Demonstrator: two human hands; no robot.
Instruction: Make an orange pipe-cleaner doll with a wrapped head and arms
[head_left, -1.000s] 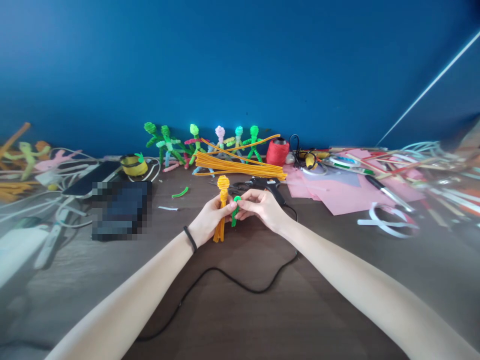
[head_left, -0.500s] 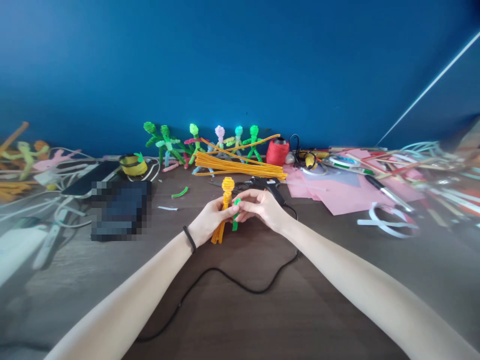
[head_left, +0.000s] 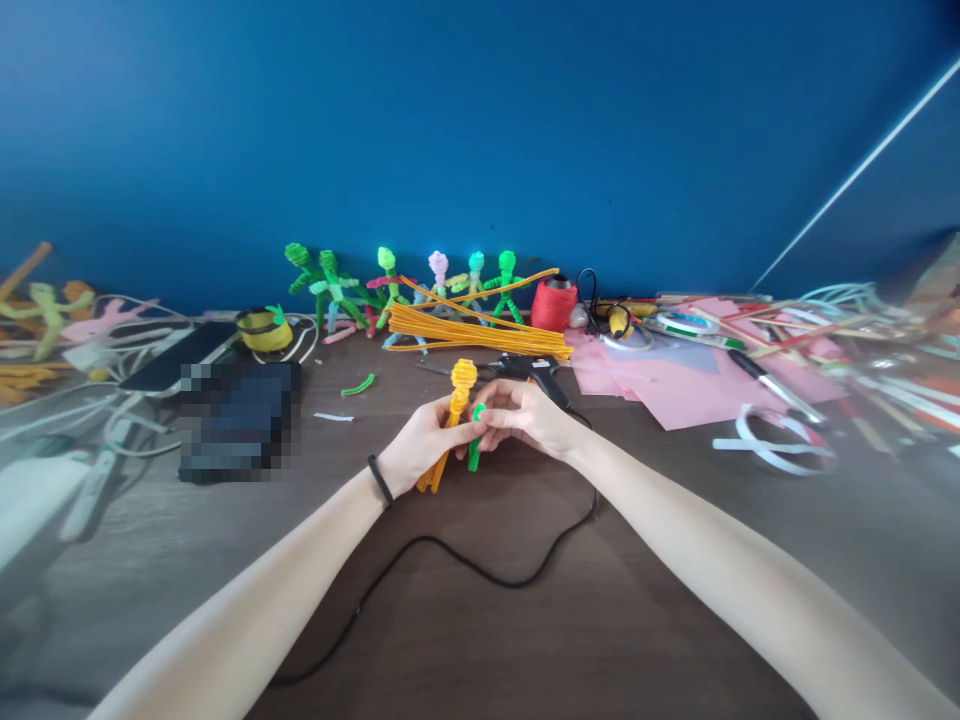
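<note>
My left hand (head_left: 425, 442) is closed around an orange pipe-cleaner figure (head_left: 463, 376), whose coiled head sticks up above the thumb and whose loose ends hang below the palm. Between the two hands is a short green pipe cleaner (head_left: 474, 456), bent over at its top. My right hand (head_left: 529, 418) pinches it from the right, and the left thumb tip touches it too. The right fingertips are partly hidden behind the thumb. Just behind the right hand lies a black glue gun (head_left: 544, 374), its cord running forward over the table.
Several finished pipe-cleaner figures (head_left: 438, 264) lean against the blue wall. In front of them lies a bundle of orange pipe cleaners (head_left: 480, 330). A phone (head_left: 180, 356) and cables are on the left; pink paper (head_left: 697, 385), a marker (head_left: 776, 386) and white strips are on the right.
The orange figure has tilted, its head leaning slightly to the right and lower. The green piece has shifted a little right and down; both hands keep their grip.
</note>
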